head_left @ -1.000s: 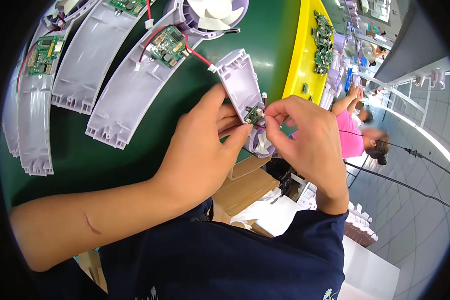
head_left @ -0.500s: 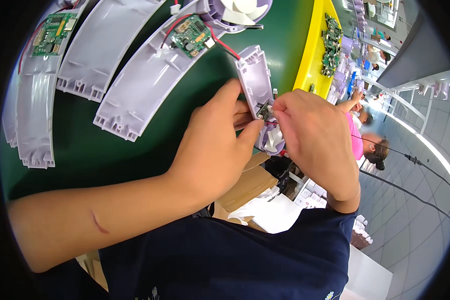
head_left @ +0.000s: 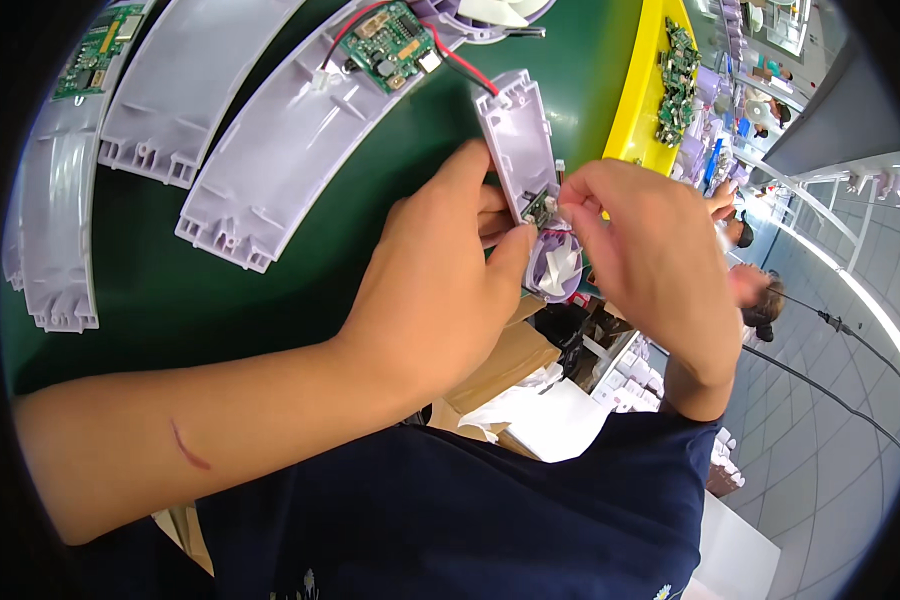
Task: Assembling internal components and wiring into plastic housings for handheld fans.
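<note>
My left hand [head_left: 435,270] is closed around a small lavender plastic housing [head_left: 522,130], thumb along its near edge and fingers behind it. A small green circuit board [head_left: 540,207] sits inside, above a round end with white fan blades [head_left: 558,266]. At that board, my right hand [head_left: 660,255] is pinched with thumb and forefinger together; whatever is between the fingertips is too small to make out. Thin red wire shows beside the fingertips. From the housing's far end a red-and-black wire [head_left: 467,68] runs to a larger green circuit board [head_left: 390,45] on a curved lavender shell [head_left: 280,170].
More curved shells [head_left: 185,85] lie on the green table [head_left: 220,330] at left, one carrying another circuit board [head_left: 95,55]. A yellow tray [head_left: 630,115] at the far right holds several green boards [head_left: 677,85]. A cardboard box [head_left: 495,370] stands below the table edge. People sit farther right.
The view has shifted slightly, and the shells at left appear higher and farther left. Both hands stay at the small housing, the right one still pinching at the small board; more fan blade shows.
</note>
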Available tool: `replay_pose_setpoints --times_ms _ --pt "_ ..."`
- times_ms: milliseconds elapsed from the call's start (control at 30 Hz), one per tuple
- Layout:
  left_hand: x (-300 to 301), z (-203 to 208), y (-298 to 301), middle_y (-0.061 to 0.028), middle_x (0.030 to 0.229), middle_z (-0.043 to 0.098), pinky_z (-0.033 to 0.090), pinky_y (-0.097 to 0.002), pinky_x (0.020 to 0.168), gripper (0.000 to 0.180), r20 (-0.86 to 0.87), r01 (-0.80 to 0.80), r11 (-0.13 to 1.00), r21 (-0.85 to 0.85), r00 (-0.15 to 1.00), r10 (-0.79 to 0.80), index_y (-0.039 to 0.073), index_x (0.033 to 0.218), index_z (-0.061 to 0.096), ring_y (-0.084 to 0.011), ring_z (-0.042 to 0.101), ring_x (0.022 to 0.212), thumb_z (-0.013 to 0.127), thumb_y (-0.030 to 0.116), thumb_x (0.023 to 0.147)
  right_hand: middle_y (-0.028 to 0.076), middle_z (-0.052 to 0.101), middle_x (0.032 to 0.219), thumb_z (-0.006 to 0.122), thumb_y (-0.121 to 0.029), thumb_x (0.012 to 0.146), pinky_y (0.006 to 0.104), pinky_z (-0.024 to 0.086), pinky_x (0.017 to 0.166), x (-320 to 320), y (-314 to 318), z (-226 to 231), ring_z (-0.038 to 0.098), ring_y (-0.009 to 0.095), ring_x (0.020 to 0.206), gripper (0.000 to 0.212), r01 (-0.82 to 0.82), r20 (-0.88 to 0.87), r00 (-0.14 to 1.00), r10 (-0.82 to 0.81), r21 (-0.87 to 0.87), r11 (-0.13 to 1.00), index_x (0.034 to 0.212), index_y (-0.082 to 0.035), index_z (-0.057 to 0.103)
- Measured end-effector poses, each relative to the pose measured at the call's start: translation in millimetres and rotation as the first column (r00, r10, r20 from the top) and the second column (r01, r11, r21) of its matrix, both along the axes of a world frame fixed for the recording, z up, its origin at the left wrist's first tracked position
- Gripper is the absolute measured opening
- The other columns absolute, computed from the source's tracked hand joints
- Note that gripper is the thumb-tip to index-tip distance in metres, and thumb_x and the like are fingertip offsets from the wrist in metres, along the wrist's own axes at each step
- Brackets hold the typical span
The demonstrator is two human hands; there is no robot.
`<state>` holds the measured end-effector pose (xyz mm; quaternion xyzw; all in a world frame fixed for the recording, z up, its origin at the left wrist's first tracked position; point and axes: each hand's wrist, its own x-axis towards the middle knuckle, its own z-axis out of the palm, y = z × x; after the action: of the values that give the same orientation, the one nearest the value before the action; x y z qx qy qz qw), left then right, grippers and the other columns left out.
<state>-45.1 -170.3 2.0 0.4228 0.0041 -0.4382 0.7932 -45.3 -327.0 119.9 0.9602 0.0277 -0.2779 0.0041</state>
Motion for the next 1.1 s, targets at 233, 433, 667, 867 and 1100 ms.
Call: replay_pose_setpoints --times_ms 233,433,667,867,1100 --pt "1 3 0 -0.0199 0.108 0.074 0.058 -0.0394 0.088 0.031 -0.054 0.018 1.000 -0.005 0.998 -0.019 -0.004 0.125 0.055 -0.0318 0.075 0.102 0.063 -0.006 0.095 0.017 0.070 0.080 0.069 -0.008 0.093 0.0428 0.054 0.067 -1 -5 -2 0.069 0.037 0.075 0.009 0.185 -0.066 0.982 -0.178 0.122 0.975 0.090 0.000 0.068" --pt "1 2 2 -0.0201 0.110 0.074 0.058 -0.0390 0.089 0.031 -0.039 0.014 1.000 0.000 0.999 -0.014 -0.004 0.125 0.054 -0.0316 0.075 0.104 0.063 -0.006 0.095 0.015 0.073 0.078 0.074 -0.009 0.091 0.0352 0.056 0.066 -6 -7 -3 0.073 0.027 0.071 0.012 0.413 -0.103 0.911 -0.400 0.185 0.892 0.093 0.002 0.072" --pt "8 5 4 -0.0170 0.121 0.071 0.056 -0.0338 0.101 0.036 -0.051 0.129 0.991 0.020 0.990 -0.128 -0.006 0.134 0.048 -0.0213 0.071 0.114 0.060 -0.007 0.099 0.015 0.074 0.077 0.076 -0.011 0.092 0.0342 0.057 0.067 -13 -4 -2 0.074 0.025 0.071 0.014 0.415 -0.027 0.909 -0.417 0.170 0.894 0.094 0.003 0.073" --pt "1 2 -1 -0.0223 0.113 0.074 0.058 -0.0382 0.095 0.035 -0.051 0.008 1.000 0.002 0.999 -0.008 -0.006 0.128 0.052 -0.0310 0.074 0.109 0.062 -0.007 0.094 0.015 0.073 0.077 0.075 -0.013 0.093 0.0358 0.058 0.068 -14 -10 -7 0.073 0.030 0.070 0.016 0.346 -0.008 0.936 -0.353 0.211 0.914 0.093 0.002 0.072" --pt "-1 -1 -1 -0.0225 0.119 0.071 0.056 -0.0389 0.099 0.038 0.066 0.089 0.995 0.037 0.994 -0.091 -0.007 0.132 0.047 -0.0307 0.072 0.115 0.061 -0.008 0.096 0.002 0.075 0.109 0.080 -0.012 0.092 0.0240 0.053 0.077 -25 -34 -11 0.068 0.008 0.091 0.029 0.499 -0.048 0.832 -0.552 0.497 0.710 0.119 -0.003 0.073"
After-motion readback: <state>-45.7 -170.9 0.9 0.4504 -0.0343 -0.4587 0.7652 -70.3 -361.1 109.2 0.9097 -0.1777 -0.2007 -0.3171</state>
